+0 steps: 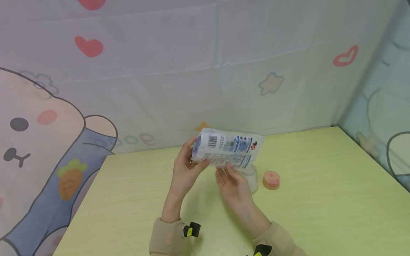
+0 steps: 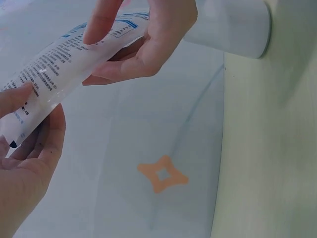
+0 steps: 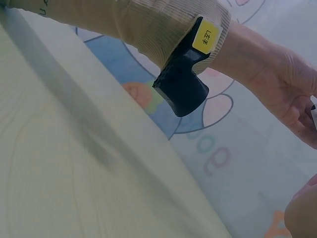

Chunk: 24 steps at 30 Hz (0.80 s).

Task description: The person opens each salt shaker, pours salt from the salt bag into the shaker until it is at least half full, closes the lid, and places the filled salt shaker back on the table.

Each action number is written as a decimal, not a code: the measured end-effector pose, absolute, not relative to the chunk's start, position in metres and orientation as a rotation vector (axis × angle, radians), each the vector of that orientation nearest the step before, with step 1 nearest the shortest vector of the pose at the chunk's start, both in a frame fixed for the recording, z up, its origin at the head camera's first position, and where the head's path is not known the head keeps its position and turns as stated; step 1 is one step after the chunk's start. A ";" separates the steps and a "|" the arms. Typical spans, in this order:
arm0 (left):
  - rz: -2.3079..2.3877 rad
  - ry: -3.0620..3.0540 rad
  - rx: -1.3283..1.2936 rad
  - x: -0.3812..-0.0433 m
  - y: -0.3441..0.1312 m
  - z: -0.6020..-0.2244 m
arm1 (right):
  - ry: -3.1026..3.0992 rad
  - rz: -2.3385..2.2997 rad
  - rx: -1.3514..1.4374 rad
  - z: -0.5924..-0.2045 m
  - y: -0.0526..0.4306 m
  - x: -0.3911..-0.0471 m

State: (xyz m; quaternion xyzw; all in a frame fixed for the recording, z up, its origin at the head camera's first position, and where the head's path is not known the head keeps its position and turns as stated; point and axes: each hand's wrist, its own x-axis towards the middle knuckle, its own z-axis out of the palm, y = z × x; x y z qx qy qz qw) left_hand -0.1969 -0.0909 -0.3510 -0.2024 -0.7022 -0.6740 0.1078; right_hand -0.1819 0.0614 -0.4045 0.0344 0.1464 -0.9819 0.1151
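A white plastic pouch [image 1: 229, 147] printed with blue panels, small text and a barcode is held tilted above the table. My left hand [image 1: 185, 174] grips its left end, thumb on the printed face and fingers behind. Lower on the pouch, my right hand [image 1: 235, 190] pinches the edge nearer me; the left wrist view shows its thumb over the print and fingers underneath. A whitish, translucent jar [image 1: 252, 179] stands just behind the right hand, partly hidden by hand and pouch. In the right wrist view the left hand [image 3: 290, 91] shows, with the pouch mostly out of frame.
On the pale yellow-green table [image 1: 320, 199], a round pink lid [image 1: 271, 180] lies right of the jar. A printed cloth backdrop [image 1: 179, 71] hangs along the table's far side, and another cloth [image 1: 384, 106] hangs at the right.
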 end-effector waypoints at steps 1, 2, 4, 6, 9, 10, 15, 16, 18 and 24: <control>-1.984 -2.070 -0.599 -0.197 -0.091 -0.351 | 0.430 -2.876 0.104 -0.405 0.062 -0.182; -1.981 -2.074 -0.602 -0.197 -0.091 -0.351 | 0.424 -2.876 0.116 -0.405 0.062 -0.182; -1.979 -2.081 -0.601 -0.196 -0.092 -0.351 | 0.421 -2.875 0.126 -0.405 0.062 -0.183; -1.977 -2.087 -0.597 -0.197 -0.091 -0.350 | 0.429 -2.873 0.117 -0.406 0.062 -0.183; -1.977 -2.091 -0.591 -0.197 -0.091 -0.350 | 0.445 -2.872 0.079 -0.406 0.062 -0.182; -1.978 -2.091 -0.590 -0.197 -0.091 -0.350 | 0.457 -2.872 0.063 -0.406 0.062 -0.183; -1.983 -2.084 -0.590 -0.197 -0.091 -0.351 | 0.477 -2.872 0.040 -0.407 0.062 -0.184; -1.984 -2.080 -0.589 -0.197 -0.090 -0.351 | 0.477 -2.872 0.044 -0.407 0.062 -0.184; -1.985 -2.074 -0.585 -0.197 -0.090 -0.352 | 0.479 -2.870 0.046 -0.407 0.062 -0.184; -1.990 -2.051 -0.570 -0.198 -0.088 -0.354 | 0.467 -2.871 0.038 -0.408 0.063 -0.185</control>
